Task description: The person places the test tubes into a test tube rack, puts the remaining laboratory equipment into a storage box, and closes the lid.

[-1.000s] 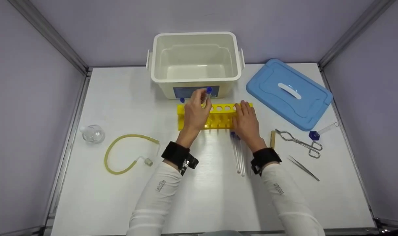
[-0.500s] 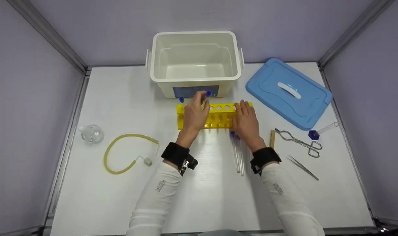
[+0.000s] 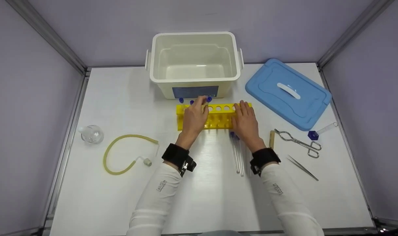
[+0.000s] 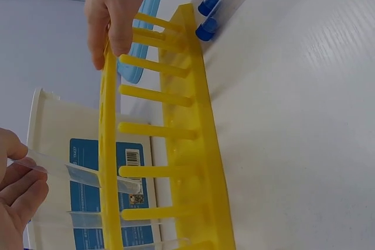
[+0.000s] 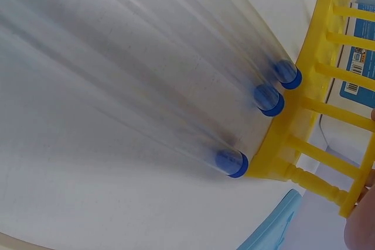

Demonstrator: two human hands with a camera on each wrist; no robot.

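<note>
Under the pinching left hand [image 3: 195, 119], a blue-capped tube [image 4: 84, 175] now sits lower, partway through the rack [image 3: 221, 120] the right hand [image 3: 246, 122] grips.

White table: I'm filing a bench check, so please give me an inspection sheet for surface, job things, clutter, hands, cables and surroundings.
Surface: white table, with bright glare near the middle.
Job things: yellow rack standing; held tube partly through it; two other tubes in it; three loose tubes lying in front.
Clutter: clear round vessel and yellow hose left; wooden piece, tongs, tweezers and toppled blue-footed cylinder right.
Hands: left hand pinches a tube; right hand grips the rack's right end.
Cables: nothing seen on the table; dark shape in the head view's lower right corner unclear.
Surroundings: open bin behind the rack, blue lid beside it, pale panels around.
</note>
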